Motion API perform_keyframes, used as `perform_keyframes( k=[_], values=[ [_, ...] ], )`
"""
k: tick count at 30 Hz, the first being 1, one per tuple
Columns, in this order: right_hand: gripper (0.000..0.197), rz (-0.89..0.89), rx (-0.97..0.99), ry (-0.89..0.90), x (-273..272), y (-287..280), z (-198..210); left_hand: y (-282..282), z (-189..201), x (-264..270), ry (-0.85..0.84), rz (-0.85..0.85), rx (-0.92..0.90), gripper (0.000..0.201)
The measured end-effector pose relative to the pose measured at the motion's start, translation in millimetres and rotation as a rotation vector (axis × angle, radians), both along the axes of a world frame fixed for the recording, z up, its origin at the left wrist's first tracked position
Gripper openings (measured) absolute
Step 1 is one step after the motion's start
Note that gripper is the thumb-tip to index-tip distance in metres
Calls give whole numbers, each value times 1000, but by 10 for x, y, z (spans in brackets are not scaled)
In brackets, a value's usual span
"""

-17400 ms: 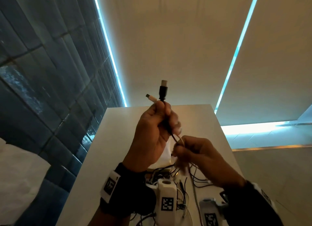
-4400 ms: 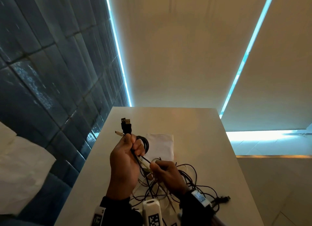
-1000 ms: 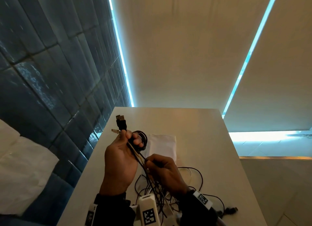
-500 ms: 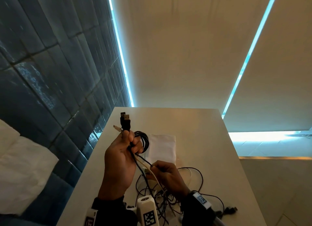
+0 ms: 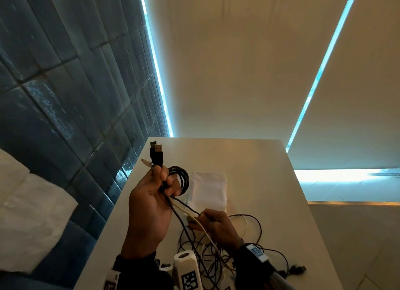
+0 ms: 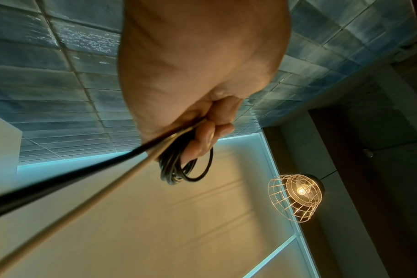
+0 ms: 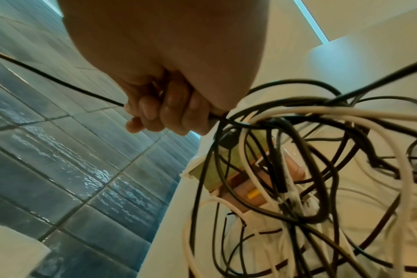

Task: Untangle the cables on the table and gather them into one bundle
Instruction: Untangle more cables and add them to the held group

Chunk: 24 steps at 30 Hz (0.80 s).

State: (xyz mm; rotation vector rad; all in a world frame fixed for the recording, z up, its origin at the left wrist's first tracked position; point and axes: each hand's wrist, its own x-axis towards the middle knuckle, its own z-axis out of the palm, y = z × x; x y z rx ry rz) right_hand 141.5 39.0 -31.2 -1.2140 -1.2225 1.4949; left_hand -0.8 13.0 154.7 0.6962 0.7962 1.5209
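My left hand is raised over the white table and grips a bunch of cables. Two black USB plugs and a white plug stick up above its fist. A small coil of black cable hangs around its fingers, also seen as a coil in the left wrist view. Black and white strands run down to my right hand, which pinches one black cable low over the tangle of black and white cables. The tangle lies loose on the table.
A white flat pouch lies on the table behind the hands. A dark blue tiled wall runs along the left edge. A black plug end lies at the right front. A wire cage lamp hangs overhead.
My right hand has slid down along the black cable, away from the left hand and toward the tangle. The left hand has stayed raised with the plugs and coil.
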Motion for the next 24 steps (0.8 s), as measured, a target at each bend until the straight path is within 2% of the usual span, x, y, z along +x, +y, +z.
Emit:
perform_keyframes(
  k=[4,8,11,15,20,24],
  values=[
    [22,7,-36,36,8,16,-122,3,0,-14,15,8,-16,42],
    [24,-30,-59,42,63,1,294,33,-9,-39,152,39,-66,34],
    [21,-122,-29,69,150,51,531,68,-29,-62,286,68,-107,34],
    [20,-186,55,217,129,94,824,126,-94,10,358,89,-172,34],
    [19,-37,267,258,11,0,1105,156,-130,121,340,94,-239,31],
    [18,108,298,266,-71,-75,1144,121,-97,186,148,6,-216,33]
  ],
)
